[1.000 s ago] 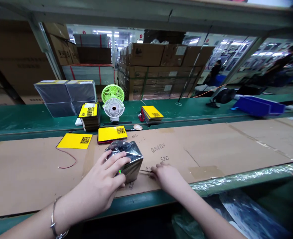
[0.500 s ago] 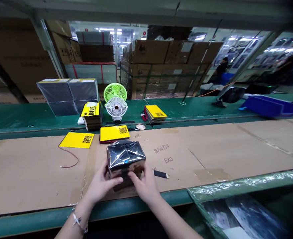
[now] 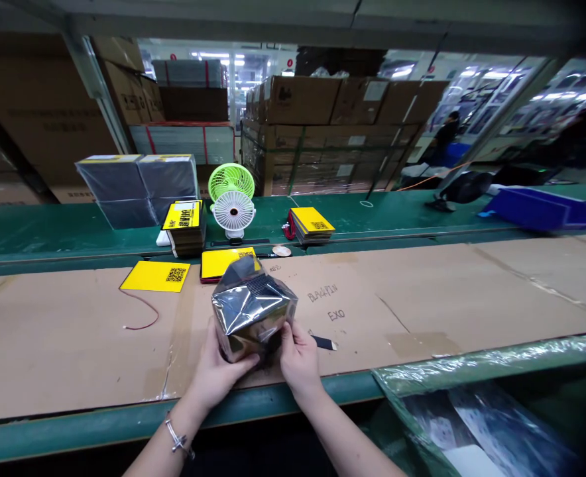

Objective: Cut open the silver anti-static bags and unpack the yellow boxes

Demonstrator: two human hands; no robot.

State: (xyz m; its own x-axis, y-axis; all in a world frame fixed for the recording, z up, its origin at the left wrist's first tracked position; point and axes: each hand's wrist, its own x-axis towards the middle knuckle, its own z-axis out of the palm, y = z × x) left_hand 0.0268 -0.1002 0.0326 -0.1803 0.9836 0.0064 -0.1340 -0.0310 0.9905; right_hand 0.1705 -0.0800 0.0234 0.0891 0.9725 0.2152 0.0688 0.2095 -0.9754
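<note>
A dark box in shiny clear film (image 3: 253,308) is held between both hands over the cardboard-covered bench, a flap of film standing up at its far side. My left hand (image 3: 221,364) grips its left side and lower front, thumb across the front. At the right front corner, my right hand (image 3: 297,358) pinches the wrapped box or its film with thumb and fingers. Just beyond it lies a stack of yellow cards with a QR code (image 3: 223,263), partly hidden by the box. A black-handled tool (image 3: 325,343) lies beside my right hand.
Left lies a yellow card (image 3: 156,276) with a thin wire (image 3: 146,324). Behind stand two card stacks (image 3: 186,232) (image 3: 313,225), a white fan (image 3: 234,212) and grey wrapped blocks (image 3: 138,189). A blue bin (image 3: 541,209) is far right; a plastic-lined container (image 3: 472,371) is front right.
The wrapped box has tilted and turned, and its film flap now stands up. My right hand has shifted from the box's front to its right corner.
</note>
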